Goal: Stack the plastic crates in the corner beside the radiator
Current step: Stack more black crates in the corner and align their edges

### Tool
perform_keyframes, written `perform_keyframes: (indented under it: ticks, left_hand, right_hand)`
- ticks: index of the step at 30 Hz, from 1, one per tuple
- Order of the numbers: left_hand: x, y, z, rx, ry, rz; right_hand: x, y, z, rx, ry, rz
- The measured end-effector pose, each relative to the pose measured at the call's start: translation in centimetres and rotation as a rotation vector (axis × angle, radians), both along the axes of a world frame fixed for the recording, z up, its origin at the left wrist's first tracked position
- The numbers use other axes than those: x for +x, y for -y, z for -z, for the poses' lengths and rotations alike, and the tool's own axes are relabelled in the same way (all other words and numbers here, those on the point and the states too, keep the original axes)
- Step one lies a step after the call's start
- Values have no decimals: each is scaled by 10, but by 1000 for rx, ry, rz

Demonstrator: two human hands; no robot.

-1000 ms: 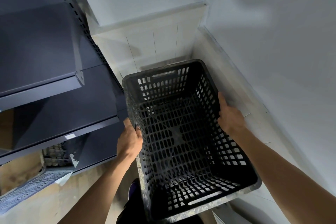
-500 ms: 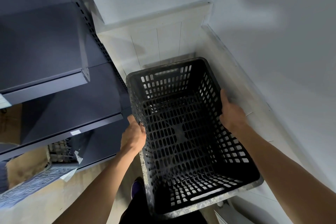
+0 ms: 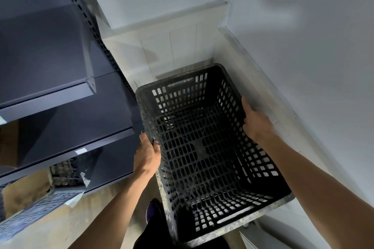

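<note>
The left hand (image 3: 146,157) and right hand (image 3: 256,121) still grip the black crate (image 3: 202,147) by its side rims; barely shifted, it is not yet set down in the far corner.

floor (image 3: 97,218) | light wood | bears grey lattice crate (image 3: 30,214), shoe (image 3: 151,210)

Dark metal shelving (image 3: 60,95) fills our view from 9 to 11 o'clock, a small white label (image 3: 80,151) on one shelf edge. Pale walls (image 3: 303,26) meet in a corner at 12 o'clock. At 6 o'clock we see a purple shoe (image 3: 150,211) on the wooden floor (image 3: 97,212).
</note>
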State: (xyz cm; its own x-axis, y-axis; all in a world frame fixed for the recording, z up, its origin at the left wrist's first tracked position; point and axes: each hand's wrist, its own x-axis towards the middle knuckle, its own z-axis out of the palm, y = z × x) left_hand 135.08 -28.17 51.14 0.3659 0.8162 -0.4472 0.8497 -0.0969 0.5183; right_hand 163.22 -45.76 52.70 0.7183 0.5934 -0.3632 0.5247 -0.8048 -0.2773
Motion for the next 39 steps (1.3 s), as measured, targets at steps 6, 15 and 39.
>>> perform_keyframes:
  ticks: [6, 15, 39]
  left_hand:
    - [8, -19, -3, 30, -10, 35]
    - [4, -26, 9, 6, 12, 37]
    - [-37, 14, 1, -74, 73, 215]
  right_hand:
    - [0, -5, -9, -3, -34, 26]
    - [-9, -11, -6, -47, 15, 16]
    - [-166, -10, 15, -189, -18, -201]
